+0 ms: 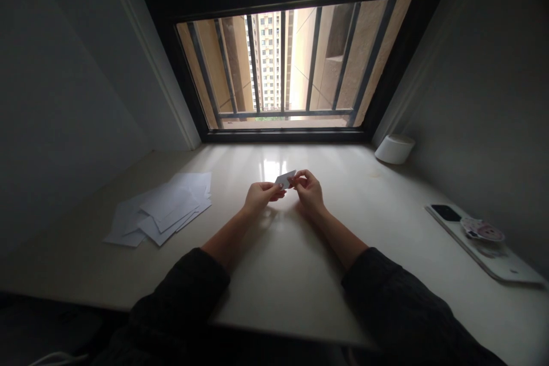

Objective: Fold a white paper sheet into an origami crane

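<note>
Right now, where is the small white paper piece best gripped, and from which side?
Probably by its two short ends, one from each side. The small white paper piece is thin, flat and tilted above the table, so fingertip pinches suit it: the left hand at its lower left end, the right hand at its upper right end.

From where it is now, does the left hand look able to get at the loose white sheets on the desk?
Probably yes: only bare desk lies between the left hand and the sheets, though it now pinches a small paper piece.
</note>
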Tool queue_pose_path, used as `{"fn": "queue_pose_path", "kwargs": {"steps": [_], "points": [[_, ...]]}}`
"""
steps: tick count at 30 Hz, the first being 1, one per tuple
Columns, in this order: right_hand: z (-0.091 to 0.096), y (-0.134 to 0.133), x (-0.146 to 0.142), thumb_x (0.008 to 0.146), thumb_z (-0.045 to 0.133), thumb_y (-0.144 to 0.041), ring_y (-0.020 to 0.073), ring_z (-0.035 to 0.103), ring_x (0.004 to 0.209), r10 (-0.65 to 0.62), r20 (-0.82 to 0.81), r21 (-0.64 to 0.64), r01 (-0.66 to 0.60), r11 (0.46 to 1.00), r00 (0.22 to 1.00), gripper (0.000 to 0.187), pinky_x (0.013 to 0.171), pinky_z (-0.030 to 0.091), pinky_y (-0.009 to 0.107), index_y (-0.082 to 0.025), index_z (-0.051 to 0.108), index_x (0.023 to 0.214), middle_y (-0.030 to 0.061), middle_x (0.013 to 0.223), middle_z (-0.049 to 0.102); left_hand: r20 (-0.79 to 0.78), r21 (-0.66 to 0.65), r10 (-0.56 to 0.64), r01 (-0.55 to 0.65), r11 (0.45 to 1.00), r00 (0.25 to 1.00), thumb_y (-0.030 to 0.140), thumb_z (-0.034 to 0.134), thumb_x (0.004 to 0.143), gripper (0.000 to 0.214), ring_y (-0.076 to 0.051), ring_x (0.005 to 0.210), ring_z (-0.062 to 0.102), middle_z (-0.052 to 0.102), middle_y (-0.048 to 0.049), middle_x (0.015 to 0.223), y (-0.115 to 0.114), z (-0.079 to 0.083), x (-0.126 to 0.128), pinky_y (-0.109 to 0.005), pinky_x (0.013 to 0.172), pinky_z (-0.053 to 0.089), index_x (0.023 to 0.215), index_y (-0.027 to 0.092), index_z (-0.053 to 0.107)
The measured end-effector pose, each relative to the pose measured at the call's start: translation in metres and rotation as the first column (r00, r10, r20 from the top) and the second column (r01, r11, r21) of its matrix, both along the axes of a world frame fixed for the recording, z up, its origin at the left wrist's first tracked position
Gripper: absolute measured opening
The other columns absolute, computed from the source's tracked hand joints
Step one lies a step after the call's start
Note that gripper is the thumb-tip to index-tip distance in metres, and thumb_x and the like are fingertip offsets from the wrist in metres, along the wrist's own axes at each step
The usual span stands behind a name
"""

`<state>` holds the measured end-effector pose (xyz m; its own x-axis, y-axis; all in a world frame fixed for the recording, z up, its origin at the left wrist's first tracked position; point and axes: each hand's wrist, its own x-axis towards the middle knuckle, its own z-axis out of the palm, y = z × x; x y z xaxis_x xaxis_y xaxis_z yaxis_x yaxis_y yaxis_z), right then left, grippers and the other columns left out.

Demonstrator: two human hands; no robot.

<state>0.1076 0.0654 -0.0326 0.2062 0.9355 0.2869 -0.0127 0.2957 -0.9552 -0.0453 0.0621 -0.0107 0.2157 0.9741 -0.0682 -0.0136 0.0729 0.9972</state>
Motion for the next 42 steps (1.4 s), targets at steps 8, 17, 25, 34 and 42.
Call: {"fn": "queue_pose_path", "kwargs": {"steps": [8,17,25,34,42], "points": [[0.001,-0.001,-0.002,0.063,0.074,-0.042,0.0169,0.063,0.068,0.137,-0.169,0.0,-0.139,0.99,0.976,0.043,0.067,0.048,0.031,-0.02,0.055,0.094,0.0013,0.072,0.068,-0.038,0.092,0.012,-0.008,0.996,0.999,0.05,0.07,0.067,0.04,-0.022,0.08,0.067,0.072,-0.0119,0.081,-0.001,0.002,-0.001,-0.033,0.073,0.049,0.082,0.012,0.07],[-0.001,0.002,0.004,0.075,0.059,-0.04,0.0166,0.059,0.071,0.069,0.077,0.044,-0.072,0.996,0.995,0.023,0.065,0.046,0.03,-0.022,0.066,0.088,0.0016,0.078,0.065,-0.181,0.218,0.035,0.006,0.976,0.983,0.052,0.064,0.071,0.039,-0.021,0.077,0.066,0.071,-0.0077,0.081,-0.002,0.001,-0.001,-0.026,0.062,0.045,0.089,0.018,0.069],[0.002,-0.003,0.002,0.072,0.064,-0.044,0.0175,0.062,0.073,0.092,0.076,0.028,-0.094,0.995,0.993,0.034,0.066,0.047,0.03,-0.022,0.063,0.098,0.0016,0.077,0.066,-0.119,0.19,0.059,-0.035,0.981,0.991,0.049,0.069,0.067,0.035,-0.019,0.071,0.064,0.068,-0.0064,0.07,0.0,0.004,-0.003,-0.026,0.059,0.043,0.077,0.015,0.069],[0.005,-0.004,0.003,0.065,0.074,-0.041,0.0215,0.063,0.089,0.151,0.227,0.075,-0.172,0.982,0.962,0.031,0.077,0.047,0.035,-0.025,0.07,0.091,0.0037,0.094,0.071,-0.014,0.115,0.132,-0.13,0.985,0.991,0.048,0.069,0.067,0.036,-0.021,0.078,0.065,0.069,-0.007,0.078,0.006,0.001,-0.006,-0.028,0.066,0.046,0.083,0.016,0.069],[0.008,-0.007,0.004,0.063,0.074,-0.045,0.0226,0.066,0.083,0.155,0.061,-0.009,-0.154,0.988,0.986,0.036,0.073,0.05,0.035,-0.022,0.073,0.092,0.0069,0.098,0.072,0.078,0.199,0.113,-0.127,0.972,0.991,0.039,0.072,0.069,0.082,-0.019,0.079,0.067,0.071,-0.005,0.082,0.001,0.004,-0.001,-0.03,0.074,0.048,0.14,0.023,0.033]]}}
